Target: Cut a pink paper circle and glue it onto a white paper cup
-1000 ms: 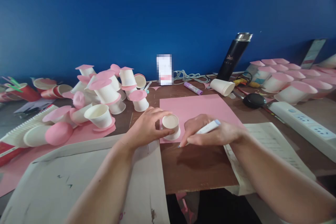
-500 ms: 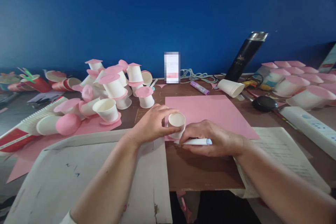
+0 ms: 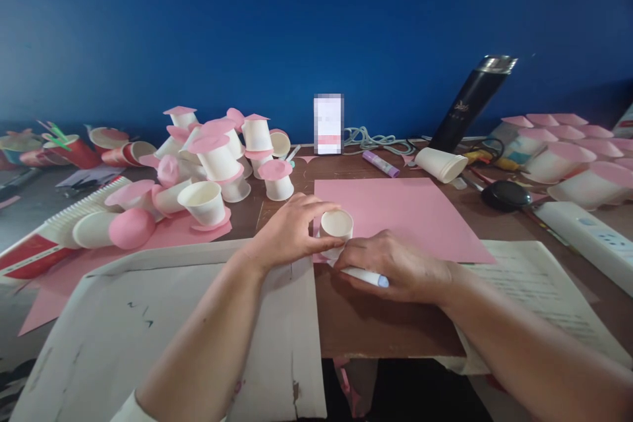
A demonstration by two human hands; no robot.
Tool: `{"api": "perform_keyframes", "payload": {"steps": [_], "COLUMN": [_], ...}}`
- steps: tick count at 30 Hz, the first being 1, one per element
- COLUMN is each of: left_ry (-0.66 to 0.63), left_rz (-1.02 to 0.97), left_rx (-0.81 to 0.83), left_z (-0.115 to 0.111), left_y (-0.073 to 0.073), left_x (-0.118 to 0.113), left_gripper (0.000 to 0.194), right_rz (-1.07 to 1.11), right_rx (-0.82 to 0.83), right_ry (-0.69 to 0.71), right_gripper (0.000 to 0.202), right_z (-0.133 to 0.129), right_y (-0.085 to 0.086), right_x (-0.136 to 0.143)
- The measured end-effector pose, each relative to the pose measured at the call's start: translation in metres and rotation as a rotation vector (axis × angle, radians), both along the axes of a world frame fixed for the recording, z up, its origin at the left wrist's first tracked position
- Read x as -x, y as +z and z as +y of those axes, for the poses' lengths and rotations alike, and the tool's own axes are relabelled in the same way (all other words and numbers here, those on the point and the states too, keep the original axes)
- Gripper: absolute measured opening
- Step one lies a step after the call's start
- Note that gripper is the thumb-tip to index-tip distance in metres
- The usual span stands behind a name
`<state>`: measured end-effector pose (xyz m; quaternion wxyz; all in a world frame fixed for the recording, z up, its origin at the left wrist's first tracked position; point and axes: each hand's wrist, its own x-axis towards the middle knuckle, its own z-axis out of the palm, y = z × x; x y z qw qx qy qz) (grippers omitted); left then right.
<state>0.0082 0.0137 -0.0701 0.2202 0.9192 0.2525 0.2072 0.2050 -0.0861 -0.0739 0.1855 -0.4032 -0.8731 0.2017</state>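
Observation:
A white paper cup (image 3: 337, 224) stands on the near left corner of a pink paper sheet (image 3: 405, 211). My left hand (image 3: 291, 227) is closed round its left side, thumb in front and fingers behind. Low in front of the cup, my right hand (image 3: 390, 264) grips a white marker pen (image 3: 364, 275) with a pale blue end. The pen's tip points left toward the foot of the cup and is mostly hidden by my fingers, so I cannot tell whether it touches the paper.
Left stand several white cups with pink paper pieces (image 3: 217, 157) and a stack of cups (image 3: 82, 214). A phone (image 3: 328, 124), glue stick (image 3: 380, 164), lying cup (image 3: 441, 165), black flask (image 3: 469, 105) and power strip (image 3: 588, 237) lie beyond and right. A white board (image 3: 198, 316) lies under my left arm.
The pen's blue end has swung down and left, tilting the pen more steeply. My left hand keeps its hold on the cup. The whole view has shifted slightly.

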Motion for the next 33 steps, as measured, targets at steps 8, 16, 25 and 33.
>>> {"api": "perform_keyframes", "payload": {"steps": [8, 16, 25, 33], "left_ry": [0.006, -0.006, 0.007, 0.004], "left_rz": [0.007, 0.012, 0.025, 0.036], "left_rx": [-0.005, -0.014, -0.005, 0.007], "left_z": [0.000, 0.000, -0.001, -0.003], "left_y": [0.001, 0.001, 0.001, 0.004], "left_x": [0.000, 0.000, 0.000, -0.001], "left_gripper": [0.051, 0.051, 0.050, 0.047], "right_rz": [0.016, -0.042, -0.045, 0.041], "right_rx": [0.033, 0.026, 0.051, 0.110], "right_ry": [0.006, -0.012, -0.020, 0.004], "right_gripper": [0.017, 0.017, 0.017, 0.018], "right_z": [0.001, 0.001, 0.001, 0.004], "right_y": [-0.001, -0.001, 0.000, 0.002], "right_x": [-0.001, 0.001, -0.005, -0.013]}}
